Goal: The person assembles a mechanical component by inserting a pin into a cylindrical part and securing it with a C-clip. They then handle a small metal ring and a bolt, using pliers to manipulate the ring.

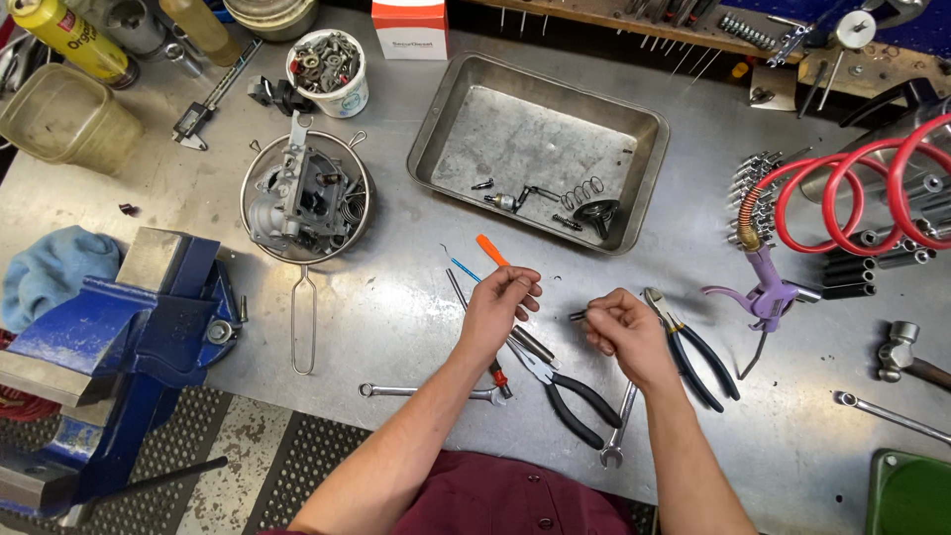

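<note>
- Nearest the viewer, a combination wrench (616,436) and black-handled pliers (570,394) lie on the grey metal workbench (396,307), just below the hands.
- A small dark metal pin (579,315) is pinched between the fingertips of the right hand (622,332).
- The left hand (500,302) is held with fingers loosely curled and thumb against fingertips; whether anything is gripped cannot be told.
- An orange-handled pick (492,250) lies just above the left hand.
- A blue bench vise (139,327) stands at the left edge.
- Farther back, a wire strainer holding a carburettor body (305,198) and a rectangular steel tray (446,109) with small parts are placed.
</note>
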